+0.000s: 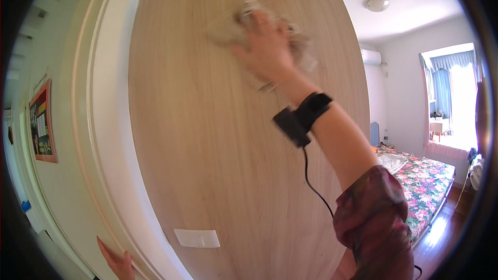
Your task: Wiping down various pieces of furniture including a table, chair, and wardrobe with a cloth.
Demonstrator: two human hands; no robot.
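My right hand (pixel 268 46) is spread on a pale, crumpled cloth (pixel 249 9) and presses it against the upper part of a tall wood-grain panel (pixel 202 136). Both hand and cloth are blurred, so the exact finger grip is hard to make out. A black strap with a small box (pixel 297 120) circles the right wrist, and a black cable hangs from it. At the lower left, my left hand (pixel 116 260) touches the pale door-frame trim (pixel 87 155), thumb apart from the fingers, with nothing visible in it.
A white switch plate (pixel 197 238) sits low on the panel. To the right, a bed (pixel 424 186) with a floral cover stands near a bright curtained window (pixel 453 97). A framed board (pixel 42 124) hangs on the left wall. An air conditioner (pixel 370 57) is mounted behind the panel's edge.
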